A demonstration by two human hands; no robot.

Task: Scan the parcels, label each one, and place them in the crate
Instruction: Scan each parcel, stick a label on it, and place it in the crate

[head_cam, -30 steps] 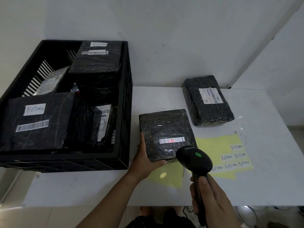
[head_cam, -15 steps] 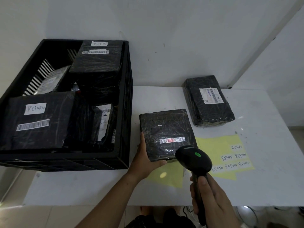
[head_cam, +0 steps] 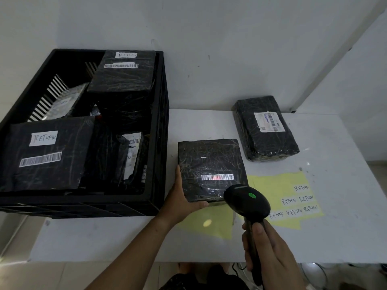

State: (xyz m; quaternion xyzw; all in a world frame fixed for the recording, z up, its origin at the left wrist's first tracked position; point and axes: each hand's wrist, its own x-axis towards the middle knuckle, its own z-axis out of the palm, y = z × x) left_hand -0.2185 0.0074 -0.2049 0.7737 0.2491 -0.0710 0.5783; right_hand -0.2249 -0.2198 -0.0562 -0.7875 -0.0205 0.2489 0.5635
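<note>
— Right hand [head_cam: 270, 254] is wrapped round the handle of the black scanner [head_cam: 247, 203], fingers curled tight. A green light glows on top of the scanner's head.

— And the other hand?

— Left hand [head_cam: 180, 201] grips the near left corner of the square black parcel [head_cam: 209, 162], one digit up its left edge and another along its front edge.

— Where does that parcel lie?

— On the white table [head_cam: 335, 227], just right of the black crate [head_cam: 161, 126], its near edge over a yellow sheet [head_cam: 278, 185]. Red light falls on the middle of its white barcode strip [head_cam: 217, 177]. The scanner's head hangs by the parcel's near right corner.

— Further out?

— A second parcel [head_cam: 265, 128] with a printed shipping label lies at the back of the table near the wall, apart from the first. The yellow sheet's right part bears handwritten RETURN stickers [head_cam: 297, 200] in three rows. Inside the crate lie several black parcels, and two of them show a RETURN label above a barcode.
</note>
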